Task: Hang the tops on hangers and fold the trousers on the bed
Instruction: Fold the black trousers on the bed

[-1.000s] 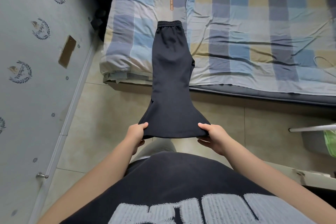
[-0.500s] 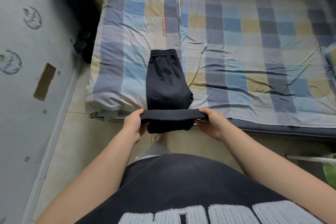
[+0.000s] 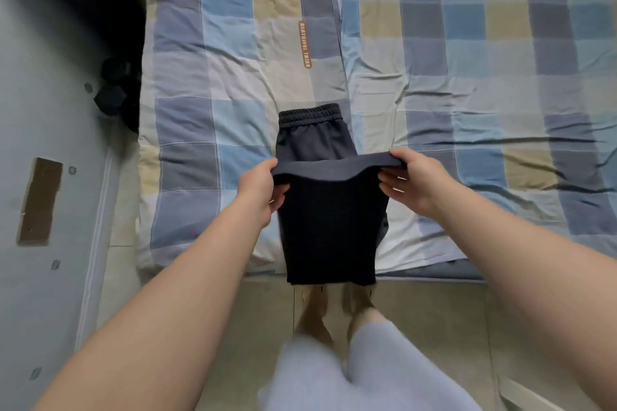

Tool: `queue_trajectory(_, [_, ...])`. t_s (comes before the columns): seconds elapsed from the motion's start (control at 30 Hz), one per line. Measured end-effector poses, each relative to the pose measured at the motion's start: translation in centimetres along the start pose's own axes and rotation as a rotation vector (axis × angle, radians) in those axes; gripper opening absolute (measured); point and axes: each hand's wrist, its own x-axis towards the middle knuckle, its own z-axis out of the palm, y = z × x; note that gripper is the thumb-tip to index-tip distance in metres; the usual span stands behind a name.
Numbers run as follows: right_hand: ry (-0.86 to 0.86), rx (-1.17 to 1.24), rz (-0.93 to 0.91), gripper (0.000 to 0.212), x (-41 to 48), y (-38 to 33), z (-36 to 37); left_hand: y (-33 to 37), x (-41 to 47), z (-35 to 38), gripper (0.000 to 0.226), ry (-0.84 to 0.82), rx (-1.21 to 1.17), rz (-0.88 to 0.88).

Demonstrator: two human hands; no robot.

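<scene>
1. Dark trousers are lying at the bed edge, waistband farthest.
2. Left hand and right hand are pinching the hem corners, fingers curled.
3. Likely best: holding the hem taut, level, meeting the waistband squarely.

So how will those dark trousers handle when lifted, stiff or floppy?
Probably floppy: the trousers sag between the left hand and right hand and drape over the bed edge. Likely light, since pinches at the corners carry the hem. Probably not slippery; the fabric looks matte.
</scene>
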Motion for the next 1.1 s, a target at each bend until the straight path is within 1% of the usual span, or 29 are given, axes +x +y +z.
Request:
queue_trajectory(0.1, [-0.012,0.041,0.031,0.013,6.9,-2.2,2.7,2.2,6.2,2.3,0.028,0.024,0.016,0.016])
queue_trajectory(0.2, [-0.032,0.069,0.039,0.012,14.0,-3.7,5.6,3.9,12.1,4.8,0.017,0.027,-0.007,0.033])
queue_trajectory(0.23, [-0.036,0.072,0.032,0.012,16.4,-4.0,6.4,4.3,14.1,5.8,0.019,0.026,-0.013,0.042])
queue_trajectory(0.3, [-0.049,0.057,0.018,0.012,20.8,-4.0,7.8,4.5,17.8,7.2,0.031,0.032,-0.040,0.049])
queue_trajectory(0.33, [-0.060,0.051,0.010,0.015,22.6,-3.9,8.3,4.5,19.4,7.8,0.034,0.024,-0.069,0.049])
queue_trajectory(0.4, [-0.094,0.037,-0.005,0.021,25.7,-3.5,9.0,3.9,21.7,8.7,0.034,-0.022,-0.112,0.051])
queue_trajectory(0.47, [-0.168,-0.026,-0.011,0.020,27.6,-2.6,9.2,2.9,22.9,9.0,0.036,-0.074,-0.098,0.072])
queue_trajectory(0.53, [-0.242,-0.105,-0.002,0.025,28.5,-1.4,8.9,1.6,23.2,8.8,0.042,-0.092,-0.030,0.101])
queue_trajectory(0.57, [-0.265,-0.138,0.002,0.033,28.7,-0.7,8.5,0.9,23.2,8.6,0.044,-0.074,0.027,0.123])
queue_trajectory(0.63, [-0.277,-0.192,-0.007,0.050,28.7,0.6,7.3,-0.9,22.7,8.1,0.036,-0.025,0.152,0.180])
queue_trajectory(0.67, [-0.268,-0.223,-0.025,0.053,28.5,1.3,6.6,-2.0,22.3,7.8,0.030,-0.005,0.201,0.212])
queue_trajectory(0.7, [-0.249,-0.261,-0.050,0.052,28.2,2.0,5.8,-3.3,21.9,7.4,0.029,0.013,0.250,0.257])
queue_trajectory(0.77, [-0.169,-0.354,-0.119,0.046,27.6,4.2,4.0,-6.3,21.0,6.6,0.036,0.040,0.353,0.369])
queue_trajectory(0.83, [-0.077,-0.409,-0.195,0.042,26.7,7.0,2.1,-9.4,19.9,5.5,0.043,0.110,0.530,0.473])
queue_trajectory(0.87, [-0.043,-0.427,-0.214,0.044,26.2,8.6,1.1,-11.1,19.2,4.9,0.050,0.163,0.633,0.503])
queue_trajectory(0.9, [-0.021,-0.445,-0.221,0.048,25.6,10.2,0.3,-12.7,18.4,4.4,0.059,0.217,0.707,0.506])
queue_trajectory(0.97, [-0.015,-0.470,-0.149,0.064,24.5,13.2,-1.3,-15.5,16.8,3.6,0.077,0.296,0.722,0.434])
queue_trajectory(1.07, [-0.031,-0.570,-0.026,0.105,23.2,17.9,-3.5,-19.5,14.5,2.9,0.091,0.298,0.661,0.359])
queue_trajectory(1.1, [-0.044,-0.598,-0.005,0.110,22.9,19.1,-4.2,-20.3,14.1,2.8,0.092,0.298,0.661,0.355])
